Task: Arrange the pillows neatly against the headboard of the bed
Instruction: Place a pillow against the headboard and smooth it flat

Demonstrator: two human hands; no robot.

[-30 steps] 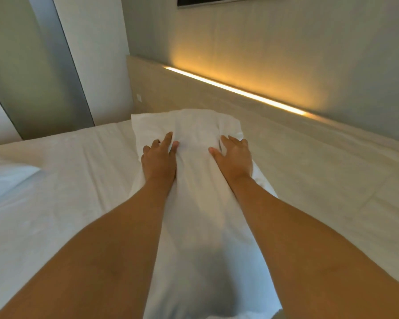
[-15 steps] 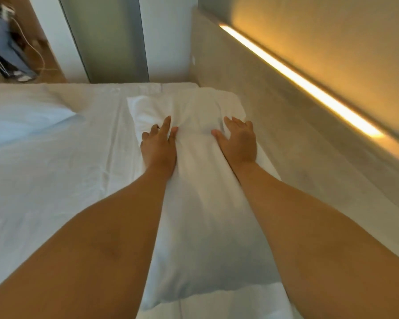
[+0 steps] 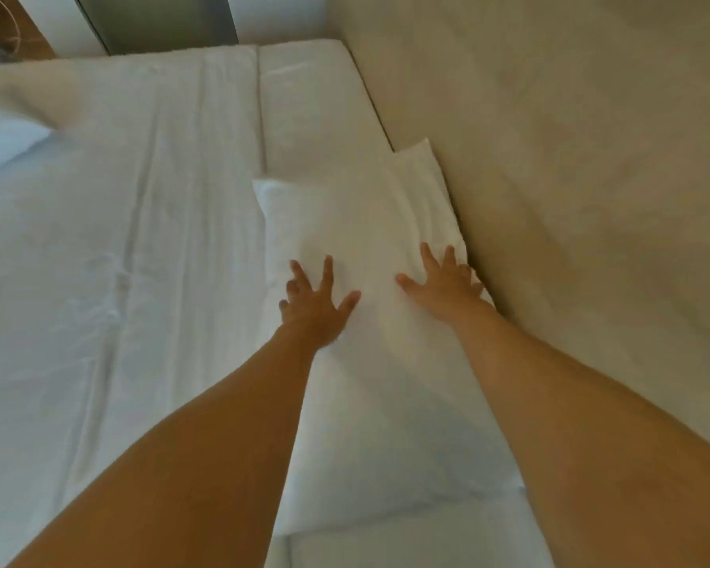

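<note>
A: Starting at the far left, what is there?

B: A second pillow (image 3: pixel 5 135), white, only partly in frame at the left edge, lying on the bed (image 3: pixel 119 260) well apart from everything else. The bed's white sheet is creased, with long folds running up and down.

A: And moving toward the middle?

B: The left hand (image 3: pixel 314 305) comes in from the bottom on a bare forearm. Its fingers are spread and fairly straight, laid flat on the near-left part of the pillow (image 3: pixel 361 223). It grips nothing; it presses on the fabric.

A: Where does that pillow sit?

B: It lies lengthwise on the bed, its long right edge against the headboard (image 3: pixel 570 178). The far corner touches the headboard panel; the near end reaches down between the two forearms.

A: Then the other hand?

B: The right hand (image 3: pixel 443 286) rests on the pillow's right side, just beside the headboard. Fingers splayed, palm down, holding nothing, only pressing. The outermost fingers are at the seam where pillow meets headboard, and I cannot tell whether they touch the panel.

A: And furthest right?

B: The headboard itself, a pale beige panel filling the right side.
</note>
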